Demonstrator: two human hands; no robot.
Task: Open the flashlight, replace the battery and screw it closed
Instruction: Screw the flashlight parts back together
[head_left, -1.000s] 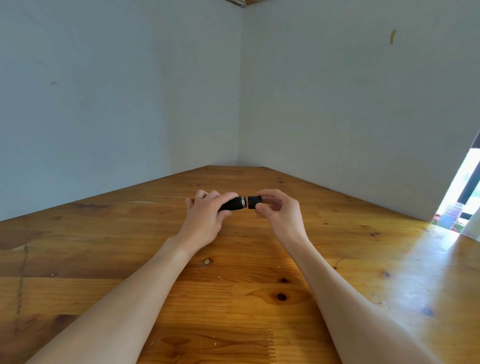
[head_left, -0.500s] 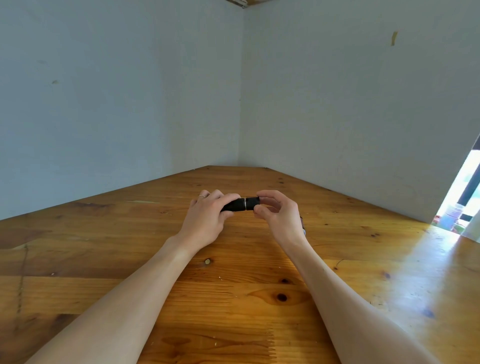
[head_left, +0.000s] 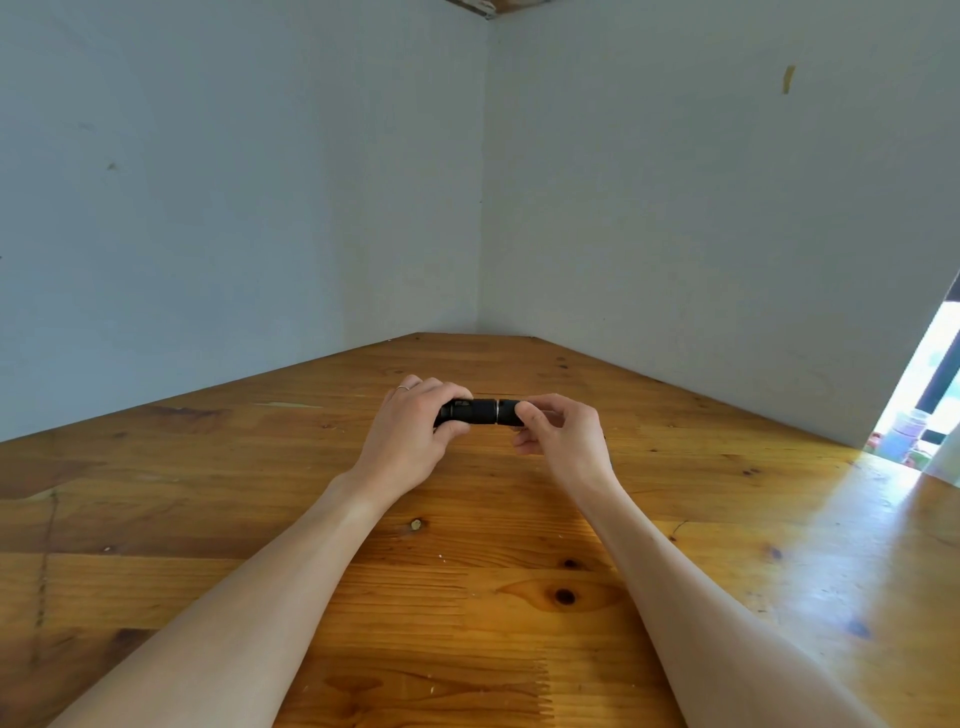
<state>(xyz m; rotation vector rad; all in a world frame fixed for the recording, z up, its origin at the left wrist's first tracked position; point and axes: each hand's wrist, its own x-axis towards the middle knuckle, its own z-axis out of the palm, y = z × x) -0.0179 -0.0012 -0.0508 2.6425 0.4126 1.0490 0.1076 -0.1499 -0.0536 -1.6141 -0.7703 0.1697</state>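
A small black flashlight (head_left: 475, 411) is held level just above the wooden tabletop (head_left: 467, 597). The left hand (head_left: 415, 436) wraps its body to steady it, while the right hand (head_left: 563, 436) pinches the end cap (head_left: 510, 412) between thumb and fingers, placed for twisting it.

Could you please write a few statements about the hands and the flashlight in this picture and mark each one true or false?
1. The left hand grips the flashlight body. True.
2. The end cap lies alone on the wooden table. False: the right hand pinches it against the body's end.
3. A thin silver ring shows where cap meets body. True.
4. The flashlight stands upright. False: it is held roughly level, above the table.
5. A spare battery lies between the forearms. False: none is visible there.
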